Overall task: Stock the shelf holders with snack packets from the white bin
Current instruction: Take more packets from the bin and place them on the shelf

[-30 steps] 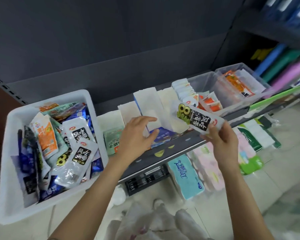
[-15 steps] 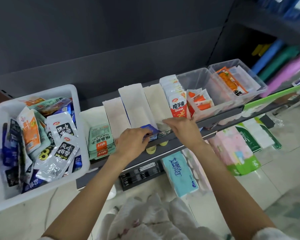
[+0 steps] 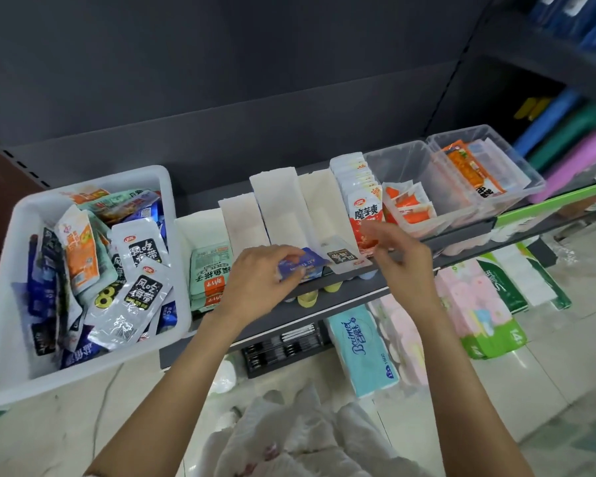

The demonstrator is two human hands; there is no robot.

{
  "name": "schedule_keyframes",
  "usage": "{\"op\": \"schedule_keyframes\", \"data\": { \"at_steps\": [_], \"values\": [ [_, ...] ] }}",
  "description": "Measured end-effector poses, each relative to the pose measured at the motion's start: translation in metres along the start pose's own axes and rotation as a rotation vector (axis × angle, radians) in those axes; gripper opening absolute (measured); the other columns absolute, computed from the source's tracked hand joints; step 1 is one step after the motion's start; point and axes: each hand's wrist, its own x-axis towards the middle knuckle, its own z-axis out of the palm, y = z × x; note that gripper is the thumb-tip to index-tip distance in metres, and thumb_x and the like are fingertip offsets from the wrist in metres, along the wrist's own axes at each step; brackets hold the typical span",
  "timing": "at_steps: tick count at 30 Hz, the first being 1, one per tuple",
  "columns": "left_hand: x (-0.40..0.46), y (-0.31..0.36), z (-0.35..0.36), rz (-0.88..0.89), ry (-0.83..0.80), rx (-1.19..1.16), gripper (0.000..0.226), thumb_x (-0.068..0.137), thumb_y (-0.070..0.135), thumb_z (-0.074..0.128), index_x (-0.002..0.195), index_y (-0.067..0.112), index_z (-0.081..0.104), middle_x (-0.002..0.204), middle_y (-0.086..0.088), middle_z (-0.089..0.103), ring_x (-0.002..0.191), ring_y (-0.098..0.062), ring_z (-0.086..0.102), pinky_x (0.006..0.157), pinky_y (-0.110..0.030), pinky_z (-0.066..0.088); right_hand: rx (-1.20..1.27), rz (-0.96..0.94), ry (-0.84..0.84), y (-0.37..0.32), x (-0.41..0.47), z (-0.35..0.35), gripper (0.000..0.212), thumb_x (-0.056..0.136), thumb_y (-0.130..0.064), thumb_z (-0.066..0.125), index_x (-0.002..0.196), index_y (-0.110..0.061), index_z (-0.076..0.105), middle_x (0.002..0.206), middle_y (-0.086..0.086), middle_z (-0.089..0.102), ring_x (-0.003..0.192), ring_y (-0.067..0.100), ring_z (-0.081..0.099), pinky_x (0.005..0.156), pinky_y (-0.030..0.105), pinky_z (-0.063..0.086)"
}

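- We see the white bin (image 3: pixel 11 256) at the left end of the dark shelf (image 3: pixel 351 297), heaped with snack packets (image 3: pixel 141 287) in silver, orange and blue wrappers.
- Just right of the bin stands a row of white paper shelf holders (image 3: pixel 279 208). The leftmost one carries a stack of green packets (image 3: pixel 209 273).
- Our left hand (image 3: pixel 258 280) sits at the front of the third holder, fingers curled around a blue packet (image 3: pixel 303 266) that lies in that holder's mouth.
- In the next holder to the right lies a silver packet with a black label (image 3: pixel 341 258), at the front edge.
- Our right hand (image 3: pixel 405 263) hangs just right of that packet, fingers loose and spread, holding nothing.
- Behind the right hand, a holder is filled with upright red-and-white packets (image 3: pixel 363 208).
- Further right sit two clear plastic tubs (image 3: pixel 461 215) with orange packets (image 3: pixel 410 208) inside.
- Under the shelf, tissue packs (image 3: pixel 362 349) rest on the tiled floor (image 3: pixel 547 380).
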Motion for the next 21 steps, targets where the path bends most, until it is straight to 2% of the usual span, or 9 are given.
{"op": "schedule_keyframes", "data": {
  "at_steps": [3,5,7,9,11,15,18,20,21],
  "values": [
    [-0.028,-0.008,-0.032,-0.071,0.316,-0.214,0.017,0.084,0.035,0.053,0.092,0.025,0.064,0.08,0.014,0.065,0.076,-0.003,0.059,0.074,-0.024,0.046,0.309,-0.014,-0.01,-0.045,-0.009,0.026,0.029,0.09,-0.003,0.047,0.107,-0.016,0.066,0.093,-0.003,0.071,0.089,0.011,0.066,0.082,0.023,0.051],
    [-0.054,-0.024,-0.053,-0.162,0.458,-0.308,0.014,0.085,0.033,0.052,0.087,0.024,0.062,0.074,0.016,0.062,0.068,-0.003,0.056,0.065,-0.017,0.044,0.325,-0.012,-0.162,-0.07,-0.015,0.057,0.025,0.091,-0.005,0.048,0.103,-0.018,0.066,0.089,-0.004,0.071,0.084,0.01,0.067,0.081,0.024,0.052],
    [-0.079,-0.051,-0.071,-0.28,0.524,-0.329,0.015,0.086,0.035,0.052,0.088,0.025,0.062,0.07,0.015,0.06,0.062,-0.005,0.054,0.057,-0.017,0.042,0.28,-0.014,-0.339,-0.091,-0.022,0.096,0.024,0.093,-0.004,0.051,0.098,-0.022,0.066,0.087,-0.008,0.071,0.081,0.004,0.067,0.077,0.02,0.052],
    [-0.104,-0.091,-0.087,-0.396,0.473,-0.236,0.011,0.086,0.031,0.056,0.091,0.026,0.063,0.072,0.013,0.062,0.063,-0.005,0.056,0.057,-0.023,0.047,0.172,-0.071,-0.494,-0.108,-0.029,0.14,0.022,0.092,-0.006,0.054,0.098,-0.023,0.067,0.088,-0.011,0.07,0.082,0.0,0.065,0.077,0.018,0.051],
    [-0.126,-0.134,-0.1,-0.492,0.341,-0.075,0.013,0.084,0.021,0.063,0.097,0.022,0.066,0.081,0.012,0.065,0.073,-0.008,0.06,0.064,-0.028,0.051,0.059,-0.155,-0.626,-0.119,-0.034,0.185,0.022,0.091,-0.005,0.055,0.105,-0.016,0.069,0.096,-0.007,0.07,0.088,0.002,0.064,0.081,0.018,0.051],
    [-0.146,-0.198,-0.109,-0.554,0.139,0.128,0.035,0.079,0.023,0.072,0.112,0.015,0.064,0.107,-0.004,0.065,0.099,-0.026,0.06,0.079,-0.035,0.05,-0.283,-0.291,-0.742,-0.131,-0.034,0.268,0.036,0.09,-0.006,0.051,0.125,-0.013,0.059,0.121,0.008,0.062,0.108,0.023,0.058,0.091,0.037,0.047],
    [-0.13,-0.202,-0.103,-0.518,0.02,0.199,0.057,0.078,0.035,0.07,0.128,0.015,0.053,0.122,-0.006,0.057,0.115,-0.026,0.05,0.092,-0.037,0.045,-0.527,-0.213,-0.753,-0.129,-0.031,0.313,0.049,0.091,-0.007,0.05,0.139,-0.009,0.041,0.141,0.013,0.04,0.128,0.031,0.04,0.104,0.04,0.037],
    [-0.117,-0.197,-0.094,-0.512,-0.074,0.347,0.063,0.081,0.036,0.065,0.135,0.015,0.042,0.129,-0.007,0.048,0.122,-0.025,0.043,0.097,-0.036,0.042,-0.529,-0.093,-0.716,-0.125,-0.03,0.332,0.053,0.09,-0.007,0.049,0.141,-0.009,0.036,0.146,0.012,0.029,0.131,0.034,0.03,0.108,0.039,0.029],
    [-0.112,-0.194,-0.091,-0.517,-0.101,0.396,0.062,0.081,0.034,0.064,0.134,0.014,0.039,0.129,-0.008,0.045,0.121,-0.026,0.043,0.094,-0.036,0.044,-0.494,-0.033,-0.685,-0.123,-0.03,0.338,0.053,0.09,-0.007,0.049,0.142,-0.009,0.036,0.147,0.012,0.028,0.132,0.034,0.028,0.109,0.037,0.025]
  ]
}}
